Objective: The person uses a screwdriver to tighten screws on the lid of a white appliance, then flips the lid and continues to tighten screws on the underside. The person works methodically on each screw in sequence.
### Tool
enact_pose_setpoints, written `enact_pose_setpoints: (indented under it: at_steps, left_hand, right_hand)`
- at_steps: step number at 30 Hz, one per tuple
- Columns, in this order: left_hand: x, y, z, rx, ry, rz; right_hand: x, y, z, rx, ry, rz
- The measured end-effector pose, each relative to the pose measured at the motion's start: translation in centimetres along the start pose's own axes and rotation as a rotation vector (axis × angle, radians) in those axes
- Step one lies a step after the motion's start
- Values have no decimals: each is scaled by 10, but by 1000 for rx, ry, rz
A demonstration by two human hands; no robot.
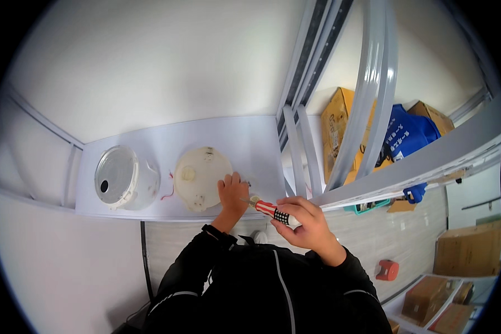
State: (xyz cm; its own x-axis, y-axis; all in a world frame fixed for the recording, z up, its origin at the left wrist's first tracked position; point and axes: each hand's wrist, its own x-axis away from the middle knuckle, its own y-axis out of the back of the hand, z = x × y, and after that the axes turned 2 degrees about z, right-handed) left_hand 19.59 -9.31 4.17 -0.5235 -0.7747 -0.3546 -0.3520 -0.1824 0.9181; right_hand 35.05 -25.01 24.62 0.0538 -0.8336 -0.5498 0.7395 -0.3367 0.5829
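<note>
My left hand [232, 193] lies on the right rim of a round off-white plastic lid [203, 181], fingers stretched out and pointing away from me. The lid rests on the white table and has dark marks near its edge and a yellowish round patch. My right hand [307, 222] is closed around a hand tool [267, 208] with a red-and-white striped handle and a black, white-dotted part. A thin metal tip on the tool points left, close to my left hand. What kind of tool it is, I cannot tell.
On the table's left stands a whitish bucket [117, 181] with a dark hole in its top. A red cord [168, 190] lies between bucket and lid. Grey metal posts [367, 89] rise at the right, before cardboard boxes [334, 131] and a blue bag [409, 131]. A red stool [387, 270] is on the floor.
</note>
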Motion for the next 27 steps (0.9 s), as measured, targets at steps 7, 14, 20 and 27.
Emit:
enact_pose_setpoints:
  at_steps: [7,14,20,27]
  left_hand:
    - [-4,-6,-10,-114,72,108]
    - [-4,11,-11,173,54,-131]
    - [1,63,10,381,109,-296]
    - [47,83,89,429,219,-221]
  right_hand:
    - [-5,9,-9,-57,84,58]
    - [-3,4,-15,-63,96,11]
    - [-14,-9,-15,-69,87,-59]
    - [-37,-47,-2,-110,62,-52]
